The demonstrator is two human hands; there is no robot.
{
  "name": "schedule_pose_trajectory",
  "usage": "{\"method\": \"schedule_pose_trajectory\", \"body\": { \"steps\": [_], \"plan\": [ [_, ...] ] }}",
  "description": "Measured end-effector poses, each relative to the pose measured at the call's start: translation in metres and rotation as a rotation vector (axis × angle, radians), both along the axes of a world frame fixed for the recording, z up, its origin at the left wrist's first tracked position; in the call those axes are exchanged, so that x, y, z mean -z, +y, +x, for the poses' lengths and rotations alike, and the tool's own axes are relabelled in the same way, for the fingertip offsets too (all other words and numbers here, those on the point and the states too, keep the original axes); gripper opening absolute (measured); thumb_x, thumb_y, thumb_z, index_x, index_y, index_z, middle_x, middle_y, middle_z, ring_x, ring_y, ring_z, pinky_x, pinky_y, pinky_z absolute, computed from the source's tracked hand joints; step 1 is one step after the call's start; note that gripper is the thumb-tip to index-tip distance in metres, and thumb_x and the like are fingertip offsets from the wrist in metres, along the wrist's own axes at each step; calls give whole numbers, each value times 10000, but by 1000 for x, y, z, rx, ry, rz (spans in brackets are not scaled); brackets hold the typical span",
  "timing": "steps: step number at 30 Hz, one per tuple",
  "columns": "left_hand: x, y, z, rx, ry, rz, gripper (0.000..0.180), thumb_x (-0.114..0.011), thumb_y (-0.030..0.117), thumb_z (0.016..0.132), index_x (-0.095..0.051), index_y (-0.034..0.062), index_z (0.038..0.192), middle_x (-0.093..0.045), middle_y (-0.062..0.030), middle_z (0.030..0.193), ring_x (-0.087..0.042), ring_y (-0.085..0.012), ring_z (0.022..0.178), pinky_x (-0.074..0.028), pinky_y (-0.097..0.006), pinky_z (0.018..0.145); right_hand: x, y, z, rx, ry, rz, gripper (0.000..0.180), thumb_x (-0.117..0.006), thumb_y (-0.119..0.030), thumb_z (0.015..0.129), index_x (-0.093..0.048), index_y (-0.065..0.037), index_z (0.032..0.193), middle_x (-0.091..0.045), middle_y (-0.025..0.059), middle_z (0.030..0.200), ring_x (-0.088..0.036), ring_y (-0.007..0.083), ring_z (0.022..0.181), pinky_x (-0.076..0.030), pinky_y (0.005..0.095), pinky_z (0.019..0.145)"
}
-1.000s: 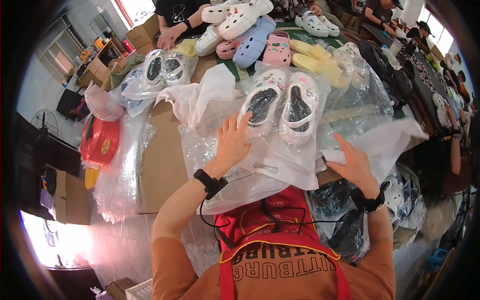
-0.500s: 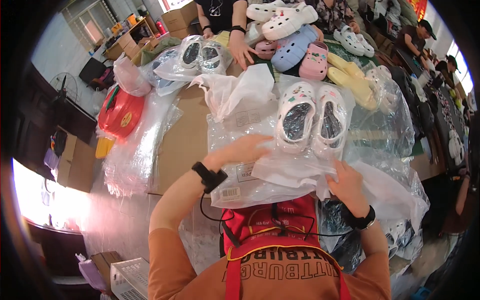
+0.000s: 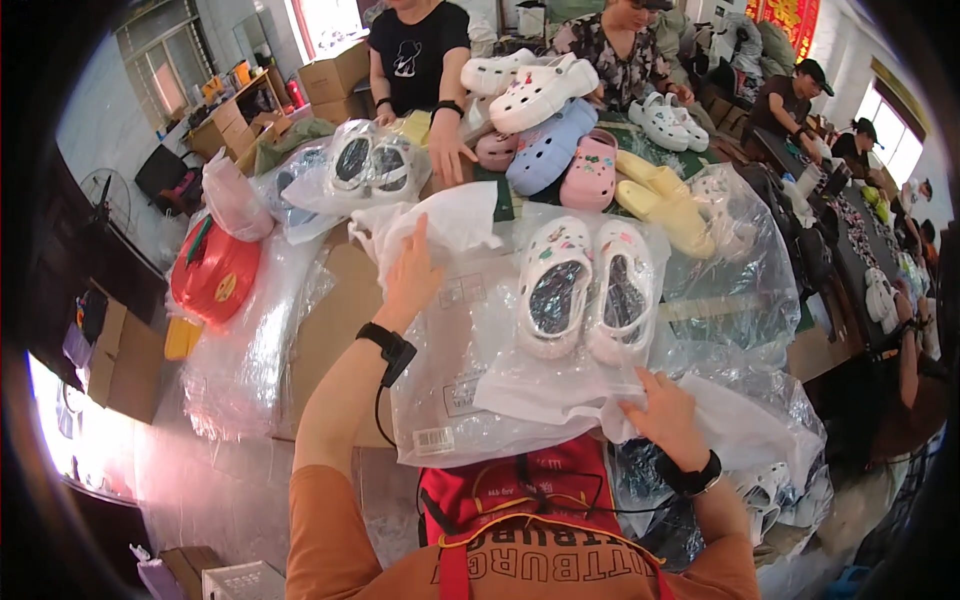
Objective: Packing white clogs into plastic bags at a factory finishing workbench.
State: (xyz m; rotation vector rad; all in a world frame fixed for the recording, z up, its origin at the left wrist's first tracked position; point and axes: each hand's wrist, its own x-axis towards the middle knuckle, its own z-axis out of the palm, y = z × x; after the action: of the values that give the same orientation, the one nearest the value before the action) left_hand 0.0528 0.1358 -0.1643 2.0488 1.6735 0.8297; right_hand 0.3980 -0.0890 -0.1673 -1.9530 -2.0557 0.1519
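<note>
A pair of white clogs with small charms lies side by side on a clear plastic bag. My left hand reaches over the left side of the bag. Its fingers are stretched out beside a crumpled white wrapping sheet; whether it touches the sheet cannot be told. Below the heels of the clogs runs another white wrapping sheet. At its right part my right hand has bent fingers closed on the sheet's edge.
A pile of white, blue and pink clogs stands at the back, with yellow slides to its right. Bagged clogs, a red ribbon roll and stacked plastic bags are at the left. A co-worker's hand rests behind.
My left hand has moved up and left, from beside the clogs to the crumpled white sheet. My right hand stays on the lower sheet. The whole view has shifted slightly.
</note>
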Motion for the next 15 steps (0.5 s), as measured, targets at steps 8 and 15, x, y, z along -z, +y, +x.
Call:
{"method": "schedule_pose_trajectory", "body": {
  "steps": [8, 15],
  "plan": [
    [18, 40, -3, -298, 661, 410, 381, -597, 203, 724, -542, 114, 1090, -440, -149, 1228, -398, -377, 1128, -277, -562, 903, 1, 17, 21, -184, 78, 11, 412, -598, -235, 705, -563, -149, 1106, -570, 108, 858, -598, 315, 735, -486, 410, 640],
    [-34, 86, 11, -228, 342, 292, 328, -447, 347, 870, -544, 33, 875, -610, -223, 819, -584, -404, 796, -445, -489, 669, -17, 33, 44, -279, 228, -136, 451, -661, -254, 686, -586, -95, 1101, -601, 129, 913, -600, 303, 806, -475, 364, 705]
  ]
}}
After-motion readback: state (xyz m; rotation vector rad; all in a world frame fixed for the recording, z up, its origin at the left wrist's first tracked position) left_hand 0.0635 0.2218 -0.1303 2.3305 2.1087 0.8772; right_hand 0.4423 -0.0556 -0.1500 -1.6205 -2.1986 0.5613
